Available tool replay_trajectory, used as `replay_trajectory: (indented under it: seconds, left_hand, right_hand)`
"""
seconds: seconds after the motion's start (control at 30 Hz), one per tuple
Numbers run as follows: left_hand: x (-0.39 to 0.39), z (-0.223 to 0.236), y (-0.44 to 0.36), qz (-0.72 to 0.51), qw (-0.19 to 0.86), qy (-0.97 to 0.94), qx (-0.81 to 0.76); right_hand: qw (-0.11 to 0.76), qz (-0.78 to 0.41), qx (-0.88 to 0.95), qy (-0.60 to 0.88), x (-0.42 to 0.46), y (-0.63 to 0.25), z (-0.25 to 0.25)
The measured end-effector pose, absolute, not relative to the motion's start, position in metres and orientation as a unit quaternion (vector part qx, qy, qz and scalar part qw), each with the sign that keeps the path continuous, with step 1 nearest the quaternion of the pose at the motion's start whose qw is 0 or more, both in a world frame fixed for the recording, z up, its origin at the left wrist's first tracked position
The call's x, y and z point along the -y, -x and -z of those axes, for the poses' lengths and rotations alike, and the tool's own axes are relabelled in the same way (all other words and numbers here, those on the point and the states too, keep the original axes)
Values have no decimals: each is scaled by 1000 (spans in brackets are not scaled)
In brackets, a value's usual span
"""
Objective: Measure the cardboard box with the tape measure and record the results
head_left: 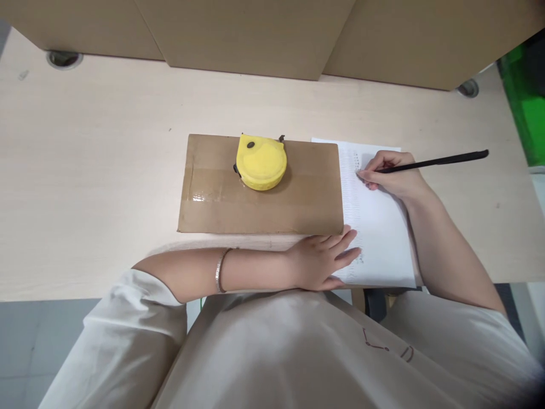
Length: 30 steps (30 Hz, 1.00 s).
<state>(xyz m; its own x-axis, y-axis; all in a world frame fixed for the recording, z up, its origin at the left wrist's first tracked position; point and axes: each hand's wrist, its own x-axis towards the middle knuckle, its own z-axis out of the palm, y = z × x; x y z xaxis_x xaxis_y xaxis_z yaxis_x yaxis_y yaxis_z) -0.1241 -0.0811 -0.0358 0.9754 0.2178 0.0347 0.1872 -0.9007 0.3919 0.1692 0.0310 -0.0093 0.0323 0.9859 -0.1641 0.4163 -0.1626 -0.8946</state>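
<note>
My right hand [389,175] pinches a long black pen [447,161], its tip down at a column of small marks on a white sheet of paper [378,238]. Flat on the lower left part of that sheet lies my left hand [326,261], fingers spread and pointing right. Just above my left hand is a brown cardboard box [221,204], which sits over or against the sheet's left edge. On top of the box rests a yellow tape measure [261,163] with a black button and a dark hook at its upper right.
Tall brown cardboard panels [247,34] stand along the back of the pale wooden desk [106,142]. Round cable holes show in the desktop at the back left [63,59] and back right. Beyond the right edge is something bright green [525,96].
</note>
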Motion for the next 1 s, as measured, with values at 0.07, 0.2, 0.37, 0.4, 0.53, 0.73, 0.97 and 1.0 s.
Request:
replay_trajectory:
  seconds: [0.07, 0.2, 0.37, 0.4, 0.53, 0.73, 0.97, 1.0]
  left_hand:
    - [81, 37, 124, -43, 199, -974, -104]
    - [81, 36, 124, -38, 197, -974, -103]
    - [80, 35, 124, -35, 199, -974, -97]
    - [80, 35, 125, -37, 199, -974, -98]
    - [80, 35, 125, -43, 195, -975, -103]
    - [80, 34, 124, -34, 198, -975, -99]
    - [80, 35, 124, -45, 196, -975, -98]
    - [80, 35, 124, -43, 196, -975, -97]
  right_hand:
    - [337, -424, 548, 638, -31, -169, 9]
    - [329, -426, 547, 641, -31, -170, 10]
    - [333, -414, 560, 635, -32, -171, 12]
    - [332, -411, 562, 636, -32, -171, 12]
    - [335, -410, 560, 638, -32, -172, 13]
    - [318, -409, 569, 639, -32, -174, 13]
    - [329, -412, 555, 644, -33, -168, 10]
    - [327, -413, 550, 648, -33, -166, 8]
